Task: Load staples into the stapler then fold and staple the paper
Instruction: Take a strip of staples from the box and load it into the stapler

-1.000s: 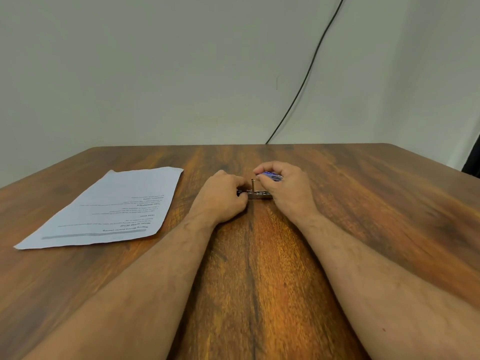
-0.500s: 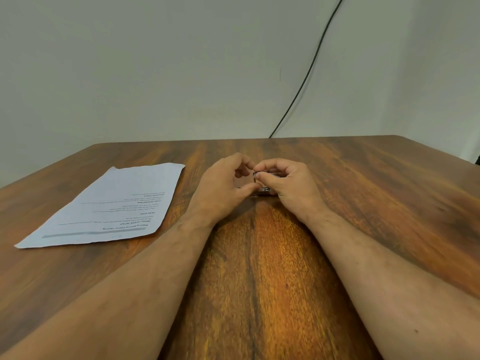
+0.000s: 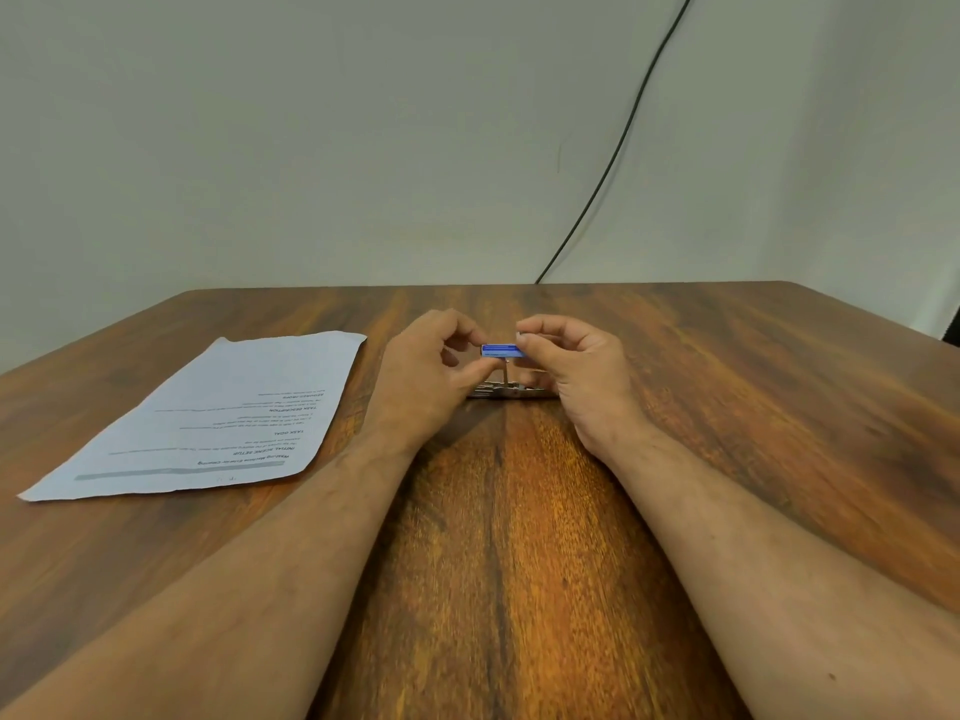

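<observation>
A small blue staple box (image 3: 500, 350) is held just above the table between both hands. My left hand (image 3: 426, 376) pinches its left end, and my right hand (image 3: 576, 371) pinches its right end with thumb and forefinger. Below the box lies a small metal stapler (image 3: 506, 391), lying flat and opened out, with a thin upright part rising from it; my hands hide both its ends. A printed white paper sheet (image 3: 223, 418) lies flat on the wooden table (image 3: 519, 537), to the left of my left forearm.
A black cable (image 3: 613, 158) runs down the pale wall to the table's far edge. The table's far edge and right corner are in view.
Both hands have lifted slightly off the stapler. The blue staple box, hidden half a second ago, now shows between my fingertips.
</observation>
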